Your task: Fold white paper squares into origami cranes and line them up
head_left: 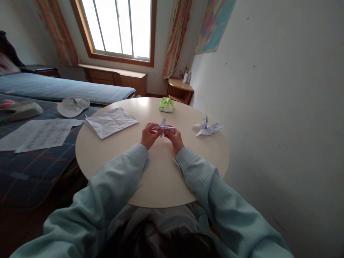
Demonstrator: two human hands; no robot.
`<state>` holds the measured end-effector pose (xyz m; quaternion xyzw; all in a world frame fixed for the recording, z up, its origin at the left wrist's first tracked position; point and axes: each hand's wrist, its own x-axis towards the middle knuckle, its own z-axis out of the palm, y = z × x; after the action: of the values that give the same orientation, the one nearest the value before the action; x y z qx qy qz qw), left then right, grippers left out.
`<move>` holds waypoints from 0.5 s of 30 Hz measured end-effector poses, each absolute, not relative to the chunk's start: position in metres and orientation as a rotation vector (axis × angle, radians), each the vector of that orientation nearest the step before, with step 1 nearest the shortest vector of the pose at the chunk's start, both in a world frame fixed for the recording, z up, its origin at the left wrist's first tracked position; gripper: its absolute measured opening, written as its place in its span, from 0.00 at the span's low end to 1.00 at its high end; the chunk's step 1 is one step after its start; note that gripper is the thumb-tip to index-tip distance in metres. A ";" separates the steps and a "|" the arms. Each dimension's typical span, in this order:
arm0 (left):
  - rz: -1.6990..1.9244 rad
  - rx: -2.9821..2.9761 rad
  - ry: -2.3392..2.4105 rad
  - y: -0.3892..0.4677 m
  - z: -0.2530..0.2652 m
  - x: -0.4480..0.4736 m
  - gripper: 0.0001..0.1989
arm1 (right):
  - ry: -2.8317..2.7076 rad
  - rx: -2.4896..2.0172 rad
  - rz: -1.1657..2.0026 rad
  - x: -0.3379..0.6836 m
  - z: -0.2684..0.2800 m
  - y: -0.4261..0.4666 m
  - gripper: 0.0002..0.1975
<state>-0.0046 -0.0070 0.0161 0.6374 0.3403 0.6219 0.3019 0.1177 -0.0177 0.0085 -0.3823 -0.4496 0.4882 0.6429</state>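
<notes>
Between my two hands is a small white folded-paper figure (163, 125) with several pointed arms, held over the middle of the round table (161, 172). My left hand (149, 135) pinches its left side between thumb and fingers. On the opposite side my right hand (175, 138) grips it in the same way, partly covering the lower folds. To the right lies another folded-paper figure (206, 128) with pointed flaps. A creased white paper sheet (114, 122) rests near the table's left edge, apart from both hands.
A green tissue pack (166, 105) stands at the table's far side. Left of the table, a bed (53, 143) carries printed sheets (45, 134) and a pale cap (73, 106). A white wall (282, 125) rises on the right. A small wooden corner cabinet (180, 86) stands behind.
</notes>
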 end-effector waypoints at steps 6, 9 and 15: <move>1.646 1.681 0.895 -0.008 0.016 -0.005 0.10 | -1.033 -0.882 1.102 0.117 0.009 -0.019 0.21; 1.656 1.678 0.895 -0.008 0.017 -0.005 0.10 | -1.034 -0.882 1.100 0.117 0.009 -0.018 0.22; 1.665 1.637 0.860 -0.005 0.015 -0.005 0.09 | -1.059 -0.897 1.107 0.117 0.009 -0.017 0.22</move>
<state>-0.0047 -0.0052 0.0149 0.6231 0.3273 0.6338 0.3208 0.1172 -0.0167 0.0088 -0.3920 -0.4625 0.4836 0.6312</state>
